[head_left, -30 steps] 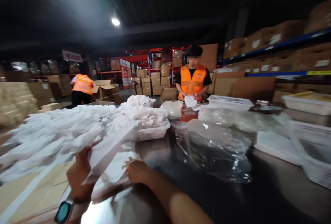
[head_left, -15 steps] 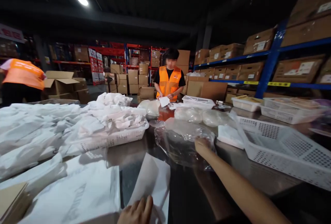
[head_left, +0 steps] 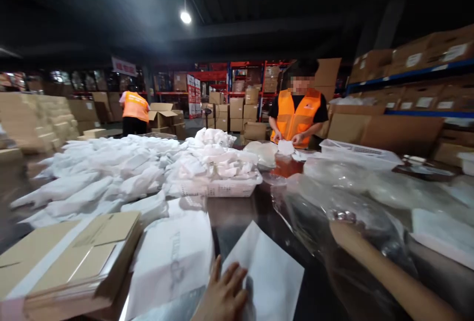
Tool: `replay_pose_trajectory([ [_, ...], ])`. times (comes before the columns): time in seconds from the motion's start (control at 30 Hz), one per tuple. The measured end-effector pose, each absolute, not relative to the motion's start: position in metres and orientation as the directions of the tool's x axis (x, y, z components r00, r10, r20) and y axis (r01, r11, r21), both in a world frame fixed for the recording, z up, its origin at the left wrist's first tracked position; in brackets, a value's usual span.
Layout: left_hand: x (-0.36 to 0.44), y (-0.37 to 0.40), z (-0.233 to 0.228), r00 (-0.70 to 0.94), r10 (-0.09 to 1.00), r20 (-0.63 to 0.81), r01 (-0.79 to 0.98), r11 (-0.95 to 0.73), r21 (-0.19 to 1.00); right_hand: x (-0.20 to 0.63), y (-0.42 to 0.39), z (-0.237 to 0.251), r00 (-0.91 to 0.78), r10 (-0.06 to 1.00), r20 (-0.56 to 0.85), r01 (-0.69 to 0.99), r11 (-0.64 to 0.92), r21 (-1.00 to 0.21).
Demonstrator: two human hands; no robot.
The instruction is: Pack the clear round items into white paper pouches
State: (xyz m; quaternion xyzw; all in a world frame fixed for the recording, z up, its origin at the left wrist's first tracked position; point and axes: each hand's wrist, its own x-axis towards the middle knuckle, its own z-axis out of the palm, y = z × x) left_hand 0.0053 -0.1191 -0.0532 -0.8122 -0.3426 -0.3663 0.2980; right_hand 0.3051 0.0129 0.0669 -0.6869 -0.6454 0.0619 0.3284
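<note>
Warehouse shelving and boxes fill the background beyond a dark surface [head_left: 237, 217]. At bottom centre my left hand [head_left: 224, 296] lies flat, fingers spread, on a white sheet [head_left: 270, 276]. Toward the lower right my right hand [head_left: 342, 229] touches a clear plastic bag [head_left: 326, 207]; I cannot tell how its grip stands.

Dark shiny table [head_left: 237, 212], white packets heap [head_left: 111, 173], flattened cardboard [head_left: 66, 257], white basket [head_left: 222, 187], clear bags [head_left: 333, 212]
</note>
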Motion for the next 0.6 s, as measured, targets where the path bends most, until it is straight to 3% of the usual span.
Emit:
replay_pose_trajectory([
  [0.07, 0.012, -0.117, -0.063, 0.486, 0.308, 0.818, 0.759, -0.612, -0.221, 0.264, -0.003, 0.062, 0.039, 0.959, 0.282, 0.889, 0.096, -0.448],
  [0.13, 0.016, -0.116, -0.068, 0.526, 0.363, 0.770, 0.741, -0.640, -0.204, 0.212, -0.019, 0.057, -0.191, 0.953, 0.235, 0.886, 0.270, -0.377],
  [0.17, 0.017, -0.116, -0.068, 0.550, 0.406, 0.729, 0.733, -0.654, -0.189, 0.184, -0.025, 0.055, -0.378, 0.898, 0.223, 0.827, 0.436, -0.354],
  [0.2, 0.018, -0.116, -0.068, 0.567, 0.452, 0.689, 0.730, -0.663, -0.166, 0.155, -0.030, 0.054, -0.604, 0.768, 0.213, 0.713, 0.640, -0.286],
  [0.27, 0.018, -0.116, -0.066, 0.578, 0.514, 0.634, 0.729, -0.674, -0.118, 0.100, -0.034, 0.052, -0.814, 0.557, 0.166, 0.523, 0.827, -0.206],
  [0.3, 0.019, -0.116, -0.066, 0.574, 0.535, 0.620, 0.732, -0.674, -0.096, 0.076, -0.033, 0.052, -0.865, 0.485, 0.127, 0.460, 0.869, -0.184],
  [0.37, 0.019, -0.114, -0.068, 0.565, 0.565, 0.601, 0.742, -0.667, -0.070, 0.034, -0.027, 0.051, -0.898, 0.438, 0.044, 0.424, 0.887, -0.184],
  [0.5, 0.019, -0.105, -0.076, 0.560, 0.555, 0.616, 0.751, -0.654, -0.092, -0.016, -0.012, 0.049, -0.860, 0.507, -0.066, 0.509, 0.837, -0.202],
  [0.6, 0.020, -0.094, -0.084, 0.556, 0.451, 0.698, 0.722, -0.678, -0.137, -0.028, 0.001, 0.050, -0.818, 0.558, -0.144, 0.576, 0.785, -0.230],
])
